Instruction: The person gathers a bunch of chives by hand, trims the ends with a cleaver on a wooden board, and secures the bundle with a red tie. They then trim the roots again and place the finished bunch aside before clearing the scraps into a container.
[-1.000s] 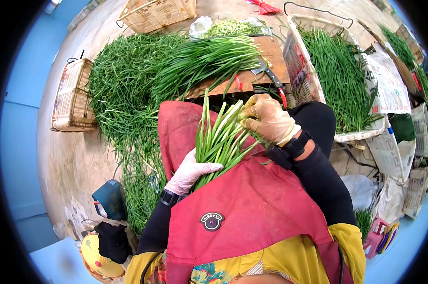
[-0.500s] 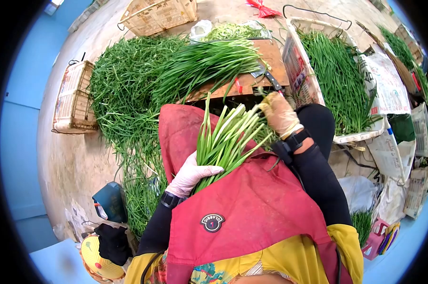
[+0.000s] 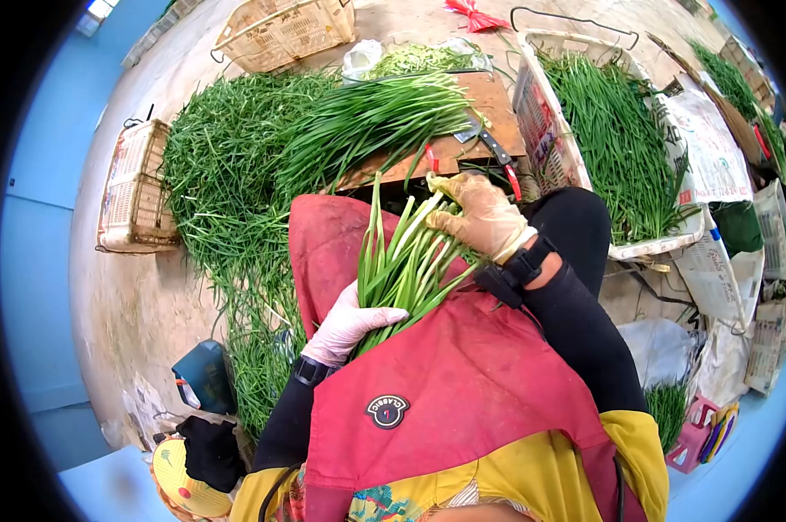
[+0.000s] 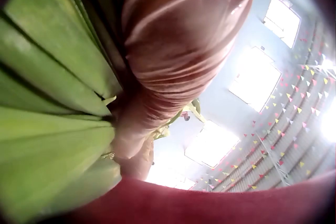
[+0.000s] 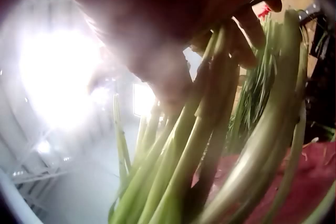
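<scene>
A bunch of garlic chives (image 3: 403, 261) lies across the person's lap, pale stem ends pointing away from the body. The gloved left hand (image 3: 347, 326) grips its leafy lower part, thumb laid over the top. In the left wrist view broad green leaves (image 4: 52, 108) press close beside the gloved fingers. At the far end of the bunch, the gloved right hand (image 3: 482, 216) pinches stem ends between thumb and fingers. The right wrist view shows pale stems (image 5: 178, 166) running up into that hand. Part of the bunch is hidden under the left hand.
Ahead, more chives (image 3: 384, 113) lie on a wooden board (image 3: 497, 91) beside a knife (image 3: 497, 148). A large heap of greens (image 3: 228, 165) spreads to the left. At right stands a crate (image 3: 567, 157) filled with chives; another crate (image 3: 136, 187) stands at far left.
The right hand drew away from the stem ends to the right, then came back to them. The left hand keeps its hold on the bunch.
</scene>
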A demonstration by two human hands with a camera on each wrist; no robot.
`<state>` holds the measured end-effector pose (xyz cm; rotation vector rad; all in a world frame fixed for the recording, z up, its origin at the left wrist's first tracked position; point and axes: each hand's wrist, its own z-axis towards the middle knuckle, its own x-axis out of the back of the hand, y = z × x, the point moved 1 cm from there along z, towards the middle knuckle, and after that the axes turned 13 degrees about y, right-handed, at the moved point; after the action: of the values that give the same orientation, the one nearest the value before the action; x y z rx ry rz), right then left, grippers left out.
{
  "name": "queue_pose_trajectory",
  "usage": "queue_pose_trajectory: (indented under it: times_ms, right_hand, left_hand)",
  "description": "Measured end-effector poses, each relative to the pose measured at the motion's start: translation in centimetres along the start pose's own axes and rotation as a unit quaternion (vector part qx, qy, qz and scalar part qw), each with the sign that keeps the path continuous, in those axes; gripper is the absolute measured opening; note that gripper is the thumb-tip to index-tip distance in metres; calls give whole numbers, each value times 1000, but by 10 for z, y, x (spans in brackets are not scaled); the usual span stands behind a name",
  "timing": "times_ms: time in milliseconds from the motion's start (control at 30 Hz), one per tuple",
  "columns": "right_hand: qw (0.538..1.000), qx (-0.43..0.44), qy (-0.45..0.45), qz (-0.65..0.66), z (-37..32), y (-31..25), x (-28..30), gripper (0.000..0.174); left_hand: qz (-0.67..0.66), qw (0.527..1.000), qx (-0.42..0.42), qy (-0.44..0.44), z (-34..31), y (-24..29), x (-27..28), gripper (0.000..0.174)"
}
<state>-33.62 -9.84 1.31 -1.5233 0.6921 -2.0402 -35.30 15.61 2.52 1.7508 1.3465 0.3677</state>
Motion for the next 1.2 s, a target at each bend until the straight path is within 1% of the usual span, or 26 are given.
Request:
queue_pose_trajectory:
  times_ms: [33,67,100,133,233,300,400,433,500,533,567,633,700,733,767,833,867,900,933,967,1000,1033,1100,1133,1167,1200]
  right_hand:
    - [997,-32,6,68,-1,5,-9,45]
    - [997,-31,4,69,-1,8,-18,45]
    - [958,-101,-22,268,-2,12,-28,48]
    - [874,-168,-45,454,-2,11,-31,52]
    - [855,-193,-48,478,-3,10,-26,59]
    - [857,-183,-32,481,-5,7,-30,55]
    - [899,-99,85,418,-7,2,-39,49]
    - [899,-99,85,418,-8,6,-40,49]
    - [930,-104,59,346,-8,16,-40,48]
    - [939,-115,80,315,-8,13,-35,43]
    - [959,-61,144,237,-8,25,-39,35]
    - [961,-20,201,188,-9,70,-50,27]
    - [973,-143,143,114,-14,80,-25,23]
    - [972,-157,147,96,-20,89,-18,22]
    - [977,-190,69,64,-20,95,-9,29]
    - [988,-143,48,35,-29,92,2,45]
    - [958,-225,29,177,-30,97,1,60]
    - [939,-207,35,271,-28,105,0,63]
    - [924,-186,39,333,-22,95,9,63]
    - [903,-165,42,393,-16,86,19,64]
    - [894,-128,53,427,-8,100,14,58]
    - [876,-103,56,468,-1,81,25,54]
    - [886,-63,80,453,11,47,34,50]
    - [886,-63,82,453,15,39,23,50]
    - [921,37,17,388,16,30,6,49]
    - [938,136,-48,316,16,18,-8,48]
  left_hand:
    - [-1,1000,-1,3,-2,1,0,62]
    - [-1,1000,0,4,-3,1,1,60]
    - [-1,1000,2,5,-3,1,1,59]
    - [-2,1000,3,5,-3,0,2,59]
    - [-3,1000,-1,-9,0,-1,2,58]
    - [0,1000,3,-9,0,-2,3,58]
    - [1,1000,-3,-3,2,-3,4,61]
    - [2,1000,-2,-4,2,-3,4,61]
    - [-4,1000,5,-9,1,-2,4,62]
    - [-4,1000,5,-10,1,-2,4,62]
    - [1,1000,4,-11,1,-2,4,62]
    - [5,1000,2,-13,1,-5,6,62]
    - [2,1000,-7,-15,3,-7,13,61]
    - [3,1000,-8,-16,4,-10,17,61]
    - [3,1000,-12,-13,4,-12,22,60]
    - [1,1000,-15,-12,6,-14,32,60]
    - [-8,999,-9,-37,7,-14,37,63]
    - [-17,998,-4,-61,8,-14,44,66]
    - [13,994,-32,-107,13,-13,51,78]
    - [15,994,-33,-106,14,-14,56,78]
    - [-6,994,-28,-110,14,-15,60,81]
    - [-26,993,-23,-115,15,-14,61,84]
    - [-21,993,-15,-112,23,-22,70,84]
    - [-15,994,7,-105,26,-25,73,82]
    - [-10,995,28,-97,28,-27,73,80]
    - [-34,989,29,-139,22,-10,51,71]
